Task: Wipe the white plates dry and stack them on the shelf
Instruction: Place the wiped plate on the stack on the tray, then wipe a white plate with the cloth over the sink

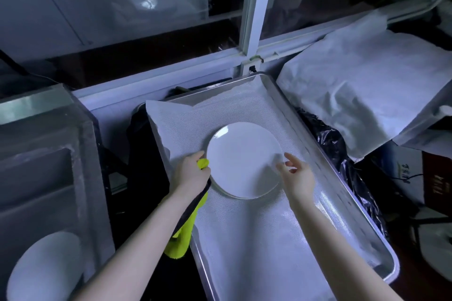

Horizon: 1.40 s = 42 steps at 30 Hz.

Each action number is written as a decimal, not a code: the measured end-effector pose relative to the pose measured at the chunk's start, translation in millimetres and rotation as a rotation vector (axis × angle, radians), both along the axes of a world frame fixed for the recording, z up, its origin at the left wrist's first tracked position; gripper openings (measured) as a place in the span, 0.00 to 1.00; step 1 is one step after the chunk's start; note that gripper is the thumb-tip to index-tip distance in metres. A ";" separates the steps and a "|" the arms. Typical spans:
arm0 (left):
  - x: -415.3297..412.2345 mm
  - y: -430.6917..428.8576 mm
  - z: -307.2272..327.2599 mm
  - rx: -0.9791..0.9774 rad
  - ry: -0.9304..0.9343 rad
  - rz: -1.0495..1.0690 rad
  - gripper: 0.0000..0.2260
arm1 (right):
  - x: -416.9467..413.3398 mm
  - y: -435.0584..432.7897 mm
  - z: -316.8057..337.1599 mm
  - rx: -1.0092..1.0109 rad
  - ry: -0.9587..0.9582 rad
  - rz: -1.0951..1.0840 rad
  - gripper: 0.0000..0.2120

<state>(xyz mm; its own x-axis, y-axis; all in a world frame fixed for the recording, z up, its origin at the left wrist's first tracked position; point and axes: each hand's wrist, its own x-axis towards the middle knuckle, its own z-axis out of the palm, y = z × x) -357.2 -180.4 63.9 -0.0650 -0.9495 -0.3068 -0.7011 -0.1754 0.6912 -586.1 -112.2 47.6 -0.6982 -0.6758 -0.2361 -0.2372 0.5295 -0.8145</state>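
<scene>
In the head view, a white plate [244,160] lies flat on a lined metal tray [244,239]. The left hand [192,173] grips a yellow-green cloth [181,239] against the plate's left rim. The right hand [297,176], fingers loose and holding nothing, hovers at its right rim.

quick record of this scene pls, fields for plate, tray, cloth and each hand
plate: white plate lying flat on the tray; a second rim shows under its near edge
tray: metal tray lined with white mesh
cloth: yellow-green cloth, hangs down over the tray's left edge
left hand: grips the cloth at the plate's left rim
right hand: fingers relaxed at the plate's right rim, holds nothing; contact unclear
</scene>
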 end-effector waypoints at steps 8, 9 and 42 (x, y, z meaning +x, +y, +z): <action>99.6 38.2 28.7 -0.024 0.264 0.327 0.13 | 115.3 -8.0 49.5 -0.238 0.111 0.457 0.08; 117.8 46.8 32.7 -0.021 0.311 0.377 0.12 | 137.3 -8.6 54.5 -0.253 0.087 0.533 0.07; 561.2 130.9 -194.8 0.681 0.532 0.916 0.24 | 564.0 3.9 -178.1 0.718 0.072 1.023 0.30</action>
